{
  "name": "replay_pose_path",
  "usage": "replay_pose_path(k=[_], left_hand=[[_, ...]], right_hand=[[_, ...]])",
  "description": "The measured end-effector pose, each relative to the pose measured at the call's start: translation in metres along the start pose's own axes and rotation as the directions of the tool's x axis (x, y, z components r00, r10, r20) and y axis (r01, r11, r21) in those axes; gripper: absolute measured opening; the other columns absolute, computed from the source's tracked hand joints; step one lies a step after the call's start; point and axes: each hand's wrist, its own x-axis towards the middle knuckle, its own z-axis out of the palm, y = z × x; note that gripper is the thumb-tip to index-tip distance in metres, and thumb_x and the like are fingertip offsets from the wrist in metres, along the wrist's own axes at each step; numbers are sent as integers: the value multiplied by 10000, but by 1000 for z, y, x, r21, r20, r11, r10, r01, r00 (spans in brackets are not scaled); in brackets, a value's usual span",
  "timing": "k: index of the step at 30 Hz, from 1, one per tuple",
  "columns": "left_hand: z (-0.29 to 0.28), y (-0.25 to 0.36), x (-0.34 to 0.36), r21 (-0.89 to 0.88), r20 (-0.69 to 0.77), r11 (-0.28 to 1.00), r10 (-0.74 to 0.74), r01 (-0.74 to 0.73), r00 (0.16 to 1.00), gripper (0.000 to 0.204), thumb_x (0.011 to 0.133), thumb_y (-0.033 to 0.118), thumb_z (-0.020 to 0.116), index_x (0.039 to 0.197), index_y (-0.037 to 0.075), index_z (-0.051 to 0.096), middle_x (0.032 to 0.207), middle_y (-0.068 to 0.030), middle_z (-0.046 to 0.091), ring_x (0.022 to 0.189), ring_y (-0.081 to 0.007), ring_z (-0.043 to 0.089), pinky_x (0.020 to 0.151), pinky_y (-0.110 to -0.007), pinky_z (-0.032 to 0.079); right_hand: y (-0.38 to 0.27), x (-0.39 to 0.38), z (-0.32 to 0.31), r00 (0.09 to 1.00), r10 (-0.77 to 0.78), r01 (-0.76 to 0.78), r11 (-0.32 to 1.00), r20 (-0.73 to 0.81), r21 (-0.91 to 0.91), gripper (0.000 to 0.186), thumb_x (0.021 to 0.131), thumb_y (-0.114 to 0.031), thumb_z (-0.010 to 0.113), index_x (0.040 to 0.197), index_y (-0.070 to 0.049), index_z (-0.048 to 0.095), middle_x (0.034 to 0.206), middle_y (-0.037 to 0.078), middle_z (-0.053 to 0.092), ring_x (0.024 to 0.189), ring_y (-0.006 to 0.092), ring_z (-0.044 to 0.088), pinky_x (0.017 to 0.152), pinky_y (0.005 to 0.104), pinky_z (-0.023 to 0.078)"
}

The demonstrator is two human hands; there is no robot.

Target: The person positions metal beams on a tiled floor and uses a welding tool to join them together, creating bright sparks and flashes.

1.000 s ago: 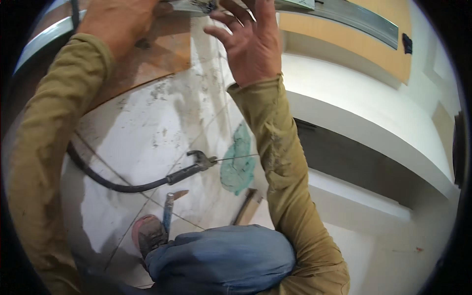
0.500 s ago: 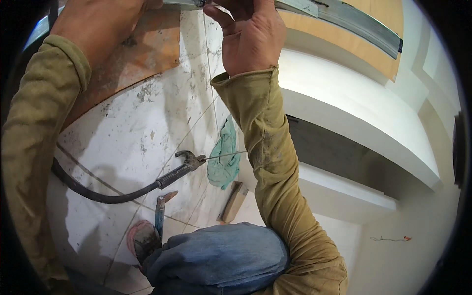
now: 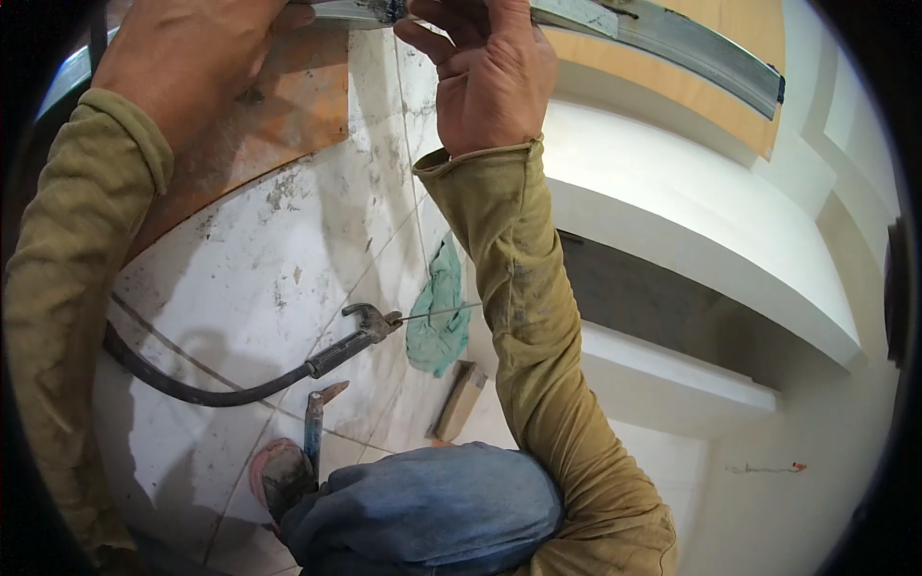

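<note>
A silver metal bar (image 3: 706, 56) runs along the top of the view, with a dark, rough spot on it between my hands. My right hand (image 3: 495, 86) has its fingers curled at this bar, thumb side up; the fingertips are partly cut off by the upper edge. Over at the upper left, my left hand (image 3: 197, 58) is closed round the bar's left part, its fingers mostly hidden behind the back of the hand. Below on the floor lies a black welding electrode holder (image 3: 341, 353) on a thick cable, a thin rod (image 3: 437, 312) clamped in its jaw.
A green cloth (image 3: 437, 336) lies under the rod. Near my knee are a wooden block (image 3: 461, 401) and a hammer with a blue handle (image 3: 314, 427). An orange-brown board (image 3: 288, 120) covers the floor at upper left. White ledges (image 3: 691, 230) and a light wood panel (image 3: 653, 67) stand at right.
Both hands and the bar sit slightly lower in the view, a small shift. Their hold looks the same, and the things on the floor lie as before.
</note>
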Motion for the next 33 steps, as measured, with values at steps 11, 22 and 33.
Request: replay_pose_path(k=[11, 22, 33], left_hand=[[8, -5, -12, -61, -200, 997, 29, -42, 979, 403, 739, -20, 685, 1124, 18, 574, 970, -156, 530, 884, -343, 585, 797, -424, 497], [15, -9, -5, -98, -133, 995, -17, 4, 991, 272, 758, -24, 661, 1024, 9, 614, 946, -171, 535, 893, -360, 582, 792, -432, 487], [5, 4, -6, -103, -187, 995, -33, 14, 982, 294, 764, -9, 666, 1055, 26, 636, 952, -170, 548, 885, -362, 584, 771, -438, 480]], right_hand=[[5, 3, -4, 999, -27, 27, 1000, 28, 11, 301, 985, -305, 653, 1051, -16, 600, 903, 117, 698, 781, 214, 717, 648, 343, 625], [7, 1, -10, 998, -65, 65, 998, 6, -11, 324, 974, -295, 670, 1060, 10, 601, 907, 136, 698, 782, 219, 719, 648, 345, 633], [6, 3, -10, 998, -68, 68, 998, 12, 2, 317, 976, -284, 671, 1052, 16, 603, 903, 135, 702, 780, 224, 723, 641, 349, 636]])
